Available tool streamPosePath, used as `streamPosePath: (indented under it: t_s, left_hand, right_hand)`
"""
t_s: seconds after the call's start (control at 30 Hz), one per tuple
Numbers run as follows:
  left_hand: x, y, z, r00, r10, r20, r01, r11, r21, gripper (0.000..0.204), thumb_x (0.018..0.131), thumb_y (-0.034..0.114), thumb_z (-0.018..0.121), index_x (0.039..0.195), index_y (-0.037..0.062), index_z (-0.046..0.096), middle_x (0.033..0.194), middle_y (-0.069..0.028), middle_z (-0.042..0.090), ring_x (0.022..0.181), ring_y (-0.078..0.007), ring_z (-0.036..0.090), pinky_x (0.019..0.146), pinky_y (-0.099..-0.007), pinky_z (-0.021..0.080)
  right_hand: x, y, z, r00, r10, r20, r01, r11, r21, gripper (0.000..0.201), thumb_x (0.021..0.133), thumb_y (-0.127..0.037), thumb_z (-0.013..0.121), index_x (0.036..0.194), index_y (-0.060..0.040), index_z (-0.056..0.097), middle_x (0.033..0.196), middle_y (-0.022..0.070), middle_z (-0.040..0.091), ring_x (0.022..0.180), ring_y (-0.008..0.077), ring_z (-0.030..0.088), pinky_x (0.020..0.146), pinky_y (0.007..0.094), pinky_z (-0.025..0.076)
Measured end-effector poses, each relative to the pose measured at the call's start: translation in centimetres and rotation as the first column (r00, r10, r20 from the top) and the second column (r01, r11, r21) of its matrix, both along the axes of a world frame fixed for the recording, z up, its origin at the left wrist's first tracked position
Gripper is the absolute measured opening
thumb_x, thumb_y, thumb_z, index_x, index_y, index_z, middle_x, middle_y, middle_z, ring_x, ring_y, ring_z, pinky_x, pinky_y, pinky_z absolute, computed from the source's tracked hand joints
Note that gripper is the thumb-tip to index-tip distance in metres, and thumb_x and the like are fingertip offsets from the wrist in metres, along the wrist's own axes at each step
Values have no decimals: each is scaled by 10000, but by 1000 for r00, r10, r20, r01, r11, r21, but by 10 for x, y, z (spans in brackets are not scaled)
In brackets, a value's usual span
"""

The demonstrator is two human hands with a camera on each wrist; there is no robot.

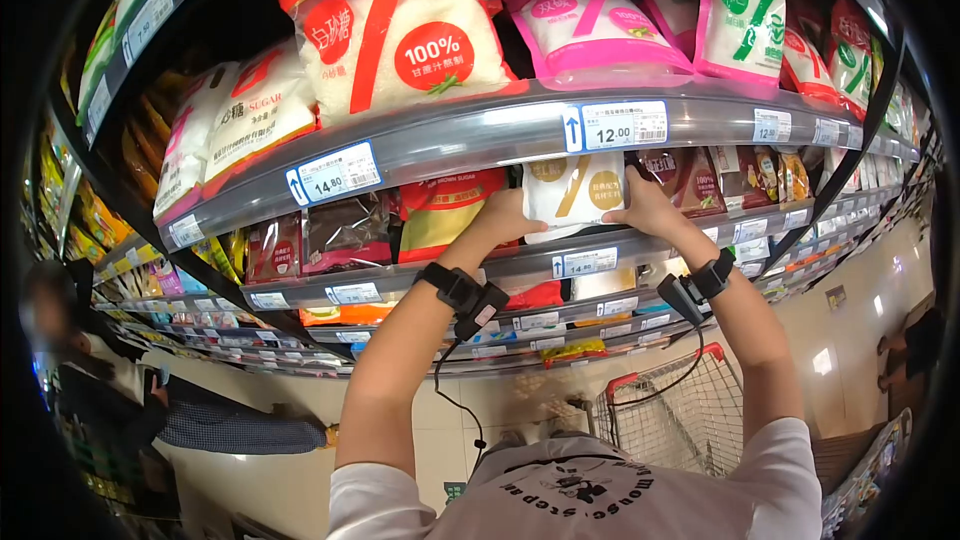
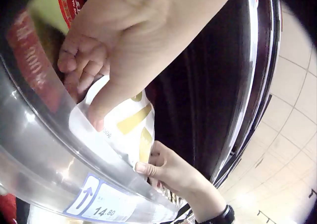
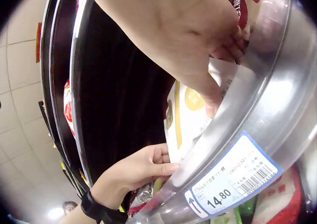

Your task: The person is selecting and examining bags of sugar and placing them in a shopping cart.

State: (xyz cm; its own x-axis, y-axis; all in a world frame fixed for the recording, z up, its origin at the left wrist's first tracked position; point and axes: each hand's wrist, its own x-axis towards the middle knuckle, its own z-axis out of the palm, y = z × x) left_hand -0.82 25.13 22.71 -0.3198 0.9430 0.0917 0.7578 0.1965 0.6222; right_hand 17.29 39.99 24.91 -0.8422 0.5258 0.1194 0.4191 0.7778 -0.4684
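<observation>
Two hands grip a white-and-gold plastic bag [image 1: 575, 190] by opposite sides, left hand [image 1: 512, 218] and right hand [image 1: 652, 208], thumbs in front, seemingly to support its soft shape evenly, just behind a shelf's clear plastic lip [image 3: 265, 112].
</observation>
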Motion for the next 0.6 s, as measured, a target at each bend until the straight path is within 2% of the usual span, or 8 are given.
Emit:
streamPosePath:
  t_s: [0.13, 0.17, 0.27, 0.3, 0.37, 0.43, 0.53, 0.6]
  left_hand:
    - [1, -9, 8, 960, -23, 278, 36, 999, -41, 329, 577, 236, 643, 843, 57, 570, 701, -141, 563, 632, -234, 555, 596, -309, 429]
    - [7, -11, 18, 980, 56, 193, -33, 992, -124, 303, 587, 231, 639, 811, 39, 571, 681, -134, 564, 574, -204, 558, 549, -296, 434]
    - [15, -17, 25, 998, 36, 45, -34, 998, -62, 327, 601, 254, 649, 696, -37, 533, 566, -94, 556, 471, -133, 538, 449, -239, 423]
    - [12, -14, 20, 996, 88, 25, -84, 989, -124, 301, 612, 242, 643, 637, -31, 517, 507, -83, 539, 413, -131, 519, 404, -235, 410]
    - [6, -12, 12, 993, 78, 93, -64, 987, -147, 270, 627, 213, 630, 625, -30, 514, 518, -89, 542, 420, -125, 520, 394, -227, 404]
    - [2, -13, 12, 972, 83, 219, -58, 991, -122, 208, 665, 162, 593, 632, -28, 516, 535, -88, 549, 413, -118, 514, 370, -220, 390]
    - [3, -14, 19, 967, 204, 154, -182, 972, -146, 178, 689, 154, 564, 671, -14, 510, 536, -78, 547, 420, -121, 513, 373, -221, 392]
    - [4, -12, 13, 956, 238, 171, -223, 969, -102, 165, 694, 165, 548, 682, 5, 509, 572, -87, 555, 463, -156, 536, 444, -274, 416]
  right_hand:
    - [4, 4, 9, 995, 74, 72, -72, 997, -22, 538, 570, -260, 675, 889, 59, 381, 820, 276, 506, 819, 373, 496, 696, 371, 401]
    - [4, 6, 5, 995, 80, 59, -79, 997, -18, 531, 575, -260, 672, 885, 61, 385, 820, 277, 505, 820, 372, 496, 696, 372, 400]
    - [5, 1, 8, 992, 83, 94, -82, 996, -18, 539, 593, -263, 657, 917, 69, 382, 838, 277, 503, 830, 371, 492, 719, 371, 391]
    - [4, -1, 11, 989, 66, 136, -64, 998, -19, 548, 596, -264, 655, 931, 71, 379, 847, 277, 502, 835, 371, 490, 726, 370, 388]
    - [3, 2, 13, 976, 79, 201, -73, 997, -35, 590, 604, -283, 646, 968, 83, 361, 879, 278, 495, 862, 364, 483, 740, 370, 380]
    - [3, 10, 7, 980, 126, 156, -125, 992, -21, 587, 594, -305, 651, 942, 76, 371, 850, 271, 503, 835, 365, 493, 710, 372, 386]
    - [-2, 13, 10, 969, 108, 224, -109, 994, -11, 590, 601, -329, 643, 931, 78, 371, 841, 264, 508, 823, 361, 500, 696, 373, 389]
    - [-6, 15, 6, 964, 96, 249, -91, 995, -28, 574, 616, -316, 634, 935, 77, 363, 841, 264, 507, 826, 362, 498, 698, 375, 388]
